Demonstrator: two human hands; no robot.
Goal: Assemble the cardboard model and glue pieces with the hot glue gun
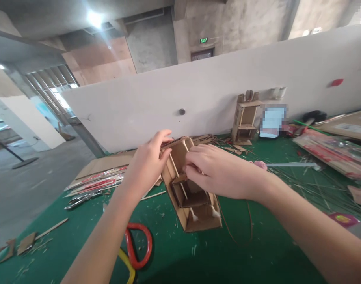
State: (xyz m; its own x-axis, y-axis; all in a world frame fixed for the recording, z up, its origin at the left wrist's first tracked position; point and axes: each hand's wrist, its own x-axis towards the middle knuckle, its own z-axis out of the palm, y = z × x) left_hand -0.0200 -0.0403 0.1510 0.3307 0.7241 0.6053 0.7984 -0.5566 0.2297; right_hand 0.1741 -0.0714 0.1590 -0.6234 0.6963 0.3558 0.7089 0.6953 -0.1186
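- One cardboard frame point(180, 180) was observed at the centre of the dial, tilted, over the green worktop point(174, 256); whether its base touched the surface could not be determined.
- Inside the frame, thin wooden sticks point(173, 165) ran along the compartments, and white tufts point(216, 213) showed near its 5 o'clock corner.
- The left hand point(149, 157) grasped the frame's edge at 11 o'clock, thumb on the inner side, fingers beyond.
- The right hand point(211, 167) was at the frame's 1 o'clock side, fingers curled together; whether they pinched anything could not be determined.
- A thin cord point(251, 225) hung in a loop at 4 o'clock.
- Scissors point(151, 242) with red and yellow handles lay between 7 and 8 o'clock.
- Pliers point(82, 199) lay at 9 o'clock, beside plastic-wrapped packets point(102, 182).
- A second cardboard structure point(242, 127) stood upright at 1 o'clock, near the white partition point(145, 106).
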